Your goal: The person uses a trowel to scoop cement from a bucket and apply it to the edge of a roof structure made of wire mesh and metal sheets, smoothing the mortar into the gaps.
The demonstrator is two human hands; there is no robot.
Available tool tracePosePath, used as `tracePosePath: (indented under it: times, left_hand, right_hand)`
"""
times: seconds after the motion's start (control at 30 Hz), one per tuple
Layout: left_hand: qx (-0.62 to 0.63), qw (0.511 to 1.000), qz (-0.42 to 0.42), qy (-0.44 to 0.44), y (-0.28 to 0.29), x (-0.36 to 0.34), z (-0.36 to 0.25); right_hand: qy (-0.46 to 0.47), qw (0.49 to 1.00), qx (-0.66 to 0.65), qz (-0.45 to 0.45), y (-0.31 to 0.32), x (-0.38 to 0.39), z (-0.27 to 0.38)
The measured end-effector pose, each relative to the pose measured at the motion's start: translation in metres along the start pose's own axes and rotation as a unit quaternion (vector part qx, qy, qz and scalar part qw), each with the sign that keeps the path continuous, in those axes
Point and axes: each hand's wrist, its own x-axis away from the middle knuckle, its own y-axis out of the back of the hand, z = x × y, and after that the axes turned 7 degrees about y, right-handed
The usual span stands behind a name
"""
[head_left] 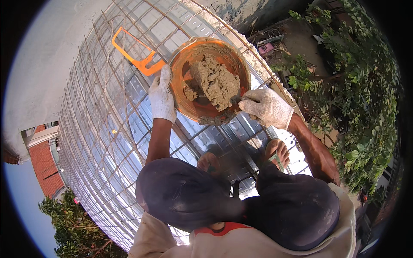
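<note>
An orange bucket (180, 58) with grey-brown mortar (215, 81) heaped inside rests over a steel mesh. My left hand (162, 94), in a white knit glove, grips the bucket's left rim. My right hand (266, 107), gloved the same way, is closed at the bucket's lower right edge; what its fingers hold is hidden. Just left of the bucket, an orange hacksaw (142, 64) lies on the mesh.
Steel mesh (99, 129) covers shiny metal decking under my sandalled feet (275, 152). A rough concrete edge (241, 51) runs along the right, with leafy trees (352, 107) and ground beyond and below. A pale wall (43, 77) stands left; a red tiled roof (45, 167) lies below it.
</note>
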Motion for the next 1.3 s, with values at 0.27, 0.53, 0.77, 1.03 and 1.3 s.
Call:
tracePosePath:
  times: [0.27,0.53,0.77,1.03,1.3]
  left_hand:
    - [0.094,0.995,-0.009,0.026,0.037,-0.004,0.013]
    - [0.084,0.996,-0.033,0.003,0.036,-0.007,0.017]
    - [0.048,0.997,-0.057,0.030,0.045,-0.014,0.021]
    - [0.071,0.996,-0.043,0.035,0.046,-0.019,0.020]
    - [0.073,0.996,-0.041,0.039,0.041,-0.015,0.017]
  right_hand:
    - [0.005,0.985,-0.027,-0.171,0.053,0.043,0.008]
    - [0.015,0.889,0.272,-0.369,0.079,0.009,-0.075]
    - [-0.043,0.928,0.308,-0.204,0.091,-0.002,-0.145]
    - [0.002,0.938,0.328,-0.113,0.112,0.001,-0.149]
    - [0.004,0.954,0.196,-0.228,0.149,0.009,-0.191]
